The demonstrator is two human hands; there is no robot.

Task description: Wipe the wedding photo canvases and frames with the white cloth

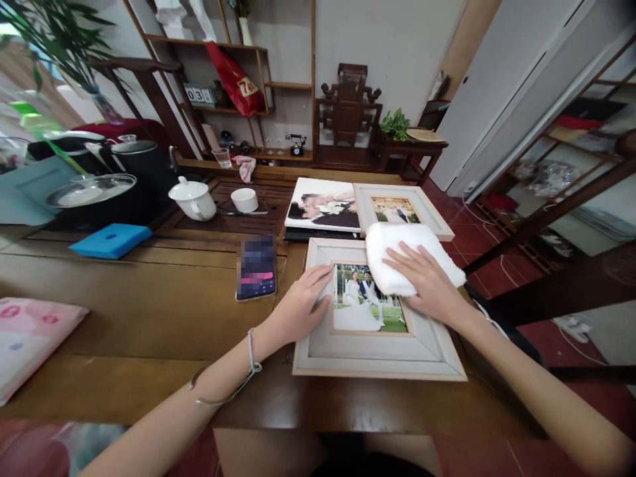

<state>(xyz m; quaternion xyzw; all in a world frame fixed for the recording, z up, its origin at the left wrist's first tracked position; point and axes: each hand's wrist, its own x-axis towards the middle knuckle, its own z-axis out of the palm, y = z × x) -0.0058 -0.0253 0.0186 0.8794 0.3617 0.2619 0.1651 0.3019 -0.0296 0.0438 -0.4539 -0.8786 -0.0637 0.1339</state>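
Observation:
A light grey picture frame [380, 364] with a pale wooden edge lies on the table in front of me. Its photo [365, 301] shows two people in wedding clothes outdoors. My left hand [305, 301] rests on the frame's left border, fingers stretched out and thumb apart. With my right hand [422, 278] I hold a folded white towel [392, 248] against the frame's upper right part, fingers spread over the cloth. The towel covers that corner and part of the photo. Where my right thumb sits is hard to see.
Behind the frame lie a photo panel [322, 205] and a second picture frame [442, 222]. Leftward are a phone [257, 268], a blue sponge block [112, 240], a lidded white bowl [193, 199], a small white cup [244, 199] and a dark pot [99, 205]. A pink-patterned packet [34, 338] lies far left.

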